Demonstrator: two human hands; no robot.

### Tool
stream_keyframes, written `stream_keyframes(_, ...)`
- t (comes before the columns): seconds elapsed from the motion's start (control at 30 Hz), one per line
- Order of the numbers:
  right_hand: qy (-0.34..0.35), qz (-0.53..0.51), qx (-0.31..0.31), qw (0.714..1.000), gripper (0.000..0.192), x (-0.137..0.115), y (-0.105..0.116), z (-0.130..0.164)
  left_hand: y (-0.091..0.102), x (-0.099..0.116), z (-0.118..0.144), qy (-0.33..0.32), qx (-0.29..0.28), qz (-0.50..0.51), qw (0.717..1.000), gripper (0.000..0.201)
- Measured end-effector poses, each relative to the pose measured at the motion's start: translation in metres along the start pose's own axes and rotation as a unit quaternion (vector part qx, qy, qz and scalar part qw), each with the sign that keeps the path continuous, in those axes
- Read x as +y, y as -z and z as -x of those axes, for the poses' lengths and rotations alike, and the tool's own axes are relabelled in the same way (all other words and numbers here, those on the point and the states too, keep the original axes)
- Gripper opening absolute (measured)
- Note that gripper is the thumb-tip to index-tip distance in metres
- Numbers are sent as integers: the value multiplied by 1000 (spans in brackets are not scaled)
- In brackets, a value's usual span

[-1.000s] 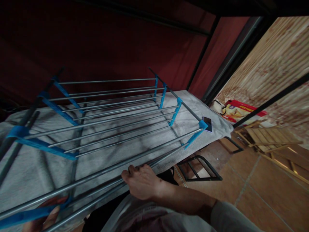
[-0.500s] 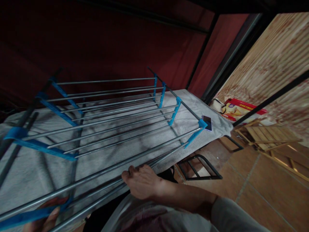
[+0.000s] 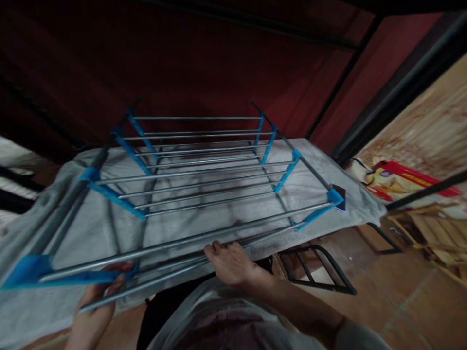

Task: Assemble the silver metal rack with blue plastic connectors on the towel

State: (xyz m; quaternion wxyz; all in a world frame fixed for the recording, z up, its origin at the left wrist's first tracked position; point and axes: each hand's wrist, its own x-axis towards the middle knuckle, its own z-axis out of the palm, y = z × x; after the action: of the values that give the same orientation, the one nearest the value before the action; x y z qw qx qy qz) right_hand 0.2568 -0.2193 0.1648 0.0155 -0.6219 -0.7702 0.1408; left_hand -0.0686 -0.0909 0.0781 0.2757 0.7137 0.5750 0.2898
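A metal drying rack [image 3: 204, 175] with silver rods and blue plastic brackets lies flat over a surface covered with a grey-white towel [image 3: 314, 182]. My right hand [image 3: 229, 262] grips the nearest rods at the rack's front edge. My left hand [image 3: 97, 304] holds the rack's near left corner, with its fingers around a rod under a blue bracket. A dark phone [image 3: 341, 201] lies on the towel beside the rack's right corner.
A dark red wall stands behind. On the tiled floor at right lie a black wire frame [image 3: 321, 270], a red and yellow box [image 3: 401, 182] and folded wooden slats [image 3: 441, 231]. A black bar [image 3: 426, 190] crosses at right.
The view has swung left and back, so the whole rack and my left hand show more fully. Both hands keep their grip on the front rods.
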Motion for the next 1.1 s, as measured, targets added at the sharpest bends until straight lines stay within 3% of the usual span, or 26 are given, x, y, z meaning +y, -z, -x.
stream_keyframes(0.1,-20,-3,1,1000,28,3,-9,0,2,17,15,33,25,92,995,34)
stream_keyframes(0.23,-20,23,16,999,35,11,-20,-3,4,35,16,42,33,163,985,27)
stream_keyframes(0.6,29,64,71,995,29,22,-30,1,1,36,20,29,10,280,959,17)
stream_keyframes(0.77,37,67,90,993,28,23,-30,2,10,36,17,41,-54,338,939,16)
stream_keyframes(0.9,44,68,109,991,29,26,-31,4,20,43,12,48,-100,440,891,13)
stream_keyframes(1.0,47,72,116,990,31,27,-32,4,18,50,7,38,-56,494,867,11)
stream_keyframes(1.1,44,75,124,989,31,27,-33,3,7,54,4,24,3,491,871,13)
